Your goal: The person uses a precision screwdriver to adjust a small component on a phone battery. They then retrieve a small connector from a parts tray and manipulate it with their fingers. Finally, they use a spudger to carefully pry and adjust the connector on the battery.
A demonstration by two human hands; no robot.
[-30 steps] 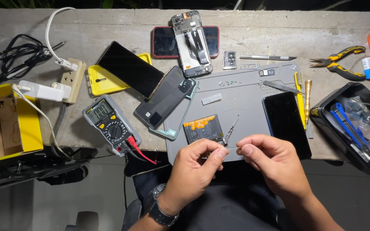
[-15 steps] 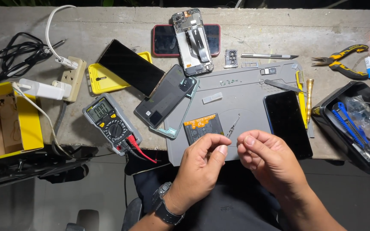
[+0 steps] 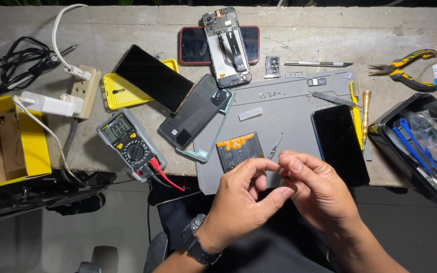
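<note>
My left hand (image 3: 241, 199), with a dark watch on its wrist, and my right hand (image 3: 319, 194) meet fingertip to fingertip over the near edge of a grey work mat (image 3: 279, 108). The right thumb presses on its forefinger, and the left thumb and forefinger curl against them. Whether something tiny sits between the fingers is hidden. Just beyond the fingers, thin tweezers (image 3: 275, 146) lie on the mat beside an orange-and-black phone battery (image 3: 239, 150). A black phone (image 3: 339, 144) lies face up on the mat by my right hand.
A multimeter (image 3: 130, 144) with red and black leads, a teal-framed phone (image 3: 198, 116), a yellow case (image 3: 122, 93) and an opened phone (image 3: 227, 45) lie left and behind. Pliers (image 3: 405, 68) and a black tool tray (image 3: 395, 126) are right. A yellow box (image 3: 31, 146) and power strip (image 3: 84, 88) are far left.
My hands have drawn together until their fingertips touch, and they sit slightly nearer to me. The tweezers and battery stay on the mat.
</note>
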